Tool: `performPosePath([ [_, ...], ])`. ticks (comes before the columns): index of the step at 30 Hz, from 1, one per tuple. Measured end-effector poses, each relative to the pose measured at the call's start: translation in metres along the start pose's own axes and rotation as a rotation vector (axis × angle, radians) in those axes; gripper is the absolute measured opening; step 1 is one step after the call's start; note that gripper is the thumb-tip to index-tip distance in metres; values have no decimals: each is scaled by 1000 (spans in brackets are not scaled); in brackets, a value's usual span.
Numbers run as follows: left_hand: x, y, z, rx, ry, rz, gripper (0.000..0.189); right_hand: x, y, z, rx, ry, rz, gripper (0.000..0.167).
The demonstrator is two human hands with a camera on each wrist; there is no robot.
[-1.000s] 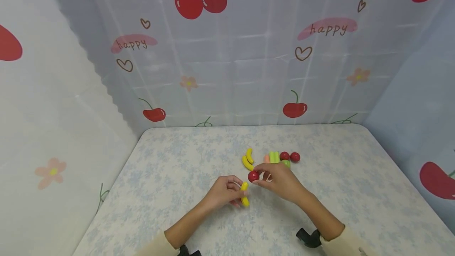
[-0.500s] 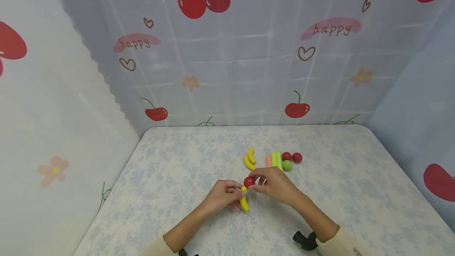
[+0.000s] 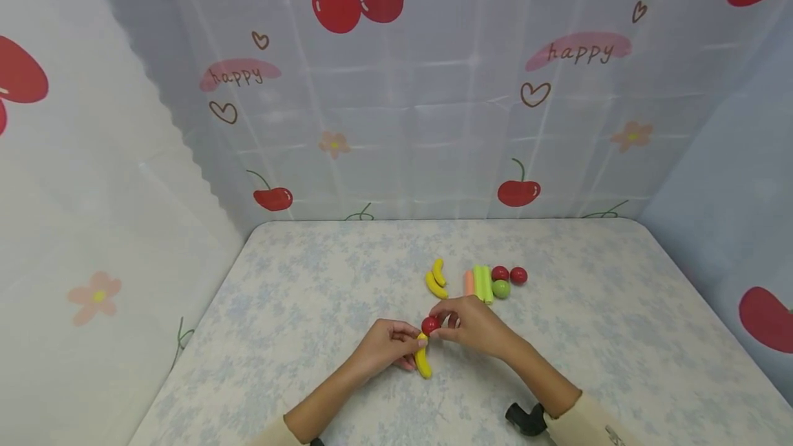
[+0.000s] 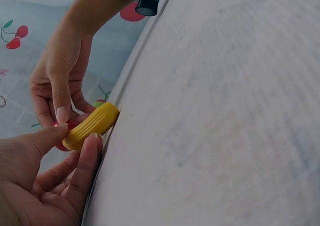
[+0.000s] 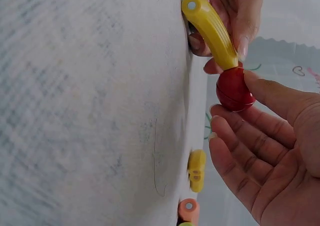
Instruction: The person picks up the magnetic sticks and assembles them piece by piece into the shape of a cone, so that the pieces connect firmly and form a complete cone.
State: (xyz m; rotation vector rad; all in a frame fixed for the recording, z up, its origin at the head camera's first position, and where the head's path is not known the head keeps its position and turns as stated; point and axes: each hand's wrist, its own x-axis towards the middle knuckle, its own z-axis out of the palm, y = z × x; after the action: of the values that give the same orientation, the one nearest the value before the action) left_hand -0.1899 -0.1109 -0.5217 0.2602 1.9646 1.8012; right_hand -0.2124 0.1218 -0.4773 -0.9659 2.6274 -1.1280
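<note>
The left hand (image 3: 387, 346) is pinching a yellow banana-shaped piece (image 3: 423, 360) btwn thumb and fingers, gripping it near its upper end so the lower end is pointing free toward the person, just above the desk (image 3: 297, 308). The right hand (image 3: 473, 325) is pinching a red bead (image 3: 430, 325) w/ thumb and forefingers, other fingers hanging relaxed. In the right wrist view the red bead (image 5: 234, 90) is touching the tip of the banana piece (image 5: 210, 30) end to end; prob. the two are being lined up for joining, since each grip is leaving the meeting faces bare. The left wrist view is showing the banana piece (image 4: 91, 126) lying across the left fingertips (image 4: 91, 151), the bead mostly hidden behind it.

Farther back on the desk, apart from both hands, spare pieces are lying sorted by kind: two yellow bananas (image 3: 436, 279), an orange stick (image 3: 469, 282) beside green sticks (image 3: 482, 282), a green ball (image 3: 500, 288) and two red balls (image 3: 509, 274). A cherry-print curtain (image 3: 396, 88) is hanging behind the desk.
</note>
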Motion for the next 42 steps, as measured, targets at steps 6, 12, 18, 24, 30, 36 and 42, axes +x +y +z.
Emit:
performPosePath([
  [6, 2, -3, -1, 34, 15, 31, 28, 2, 5, 3, 30, -39, 7, 21],
  [12, 0, -3, -2, 156, 46, 92, 21, 5, 7, 6, 19, -66, 11, 18],
  [18, -2, 0, -1, 248, 65, 120, 12, 6, 8, 6, 37, -86, 21, 16],
  [24, -2, -2, 0, 316, 69, 133, 14, 15, 10, -12, -15, -33, 53, 20],
  [30, -3, -3, -1, 320, 77, 128, 14, 36, 10, -32, -124, 49, 154, 23],
  [36, -3, -3, -2, 322, 82, 112, 14, 52, 17, -29, -154, 46, 262, 21],
  [42, -3, -4, 0, 322, 84, 98, 13, 58, 27, -16, -173, 59, 279, 13],
])
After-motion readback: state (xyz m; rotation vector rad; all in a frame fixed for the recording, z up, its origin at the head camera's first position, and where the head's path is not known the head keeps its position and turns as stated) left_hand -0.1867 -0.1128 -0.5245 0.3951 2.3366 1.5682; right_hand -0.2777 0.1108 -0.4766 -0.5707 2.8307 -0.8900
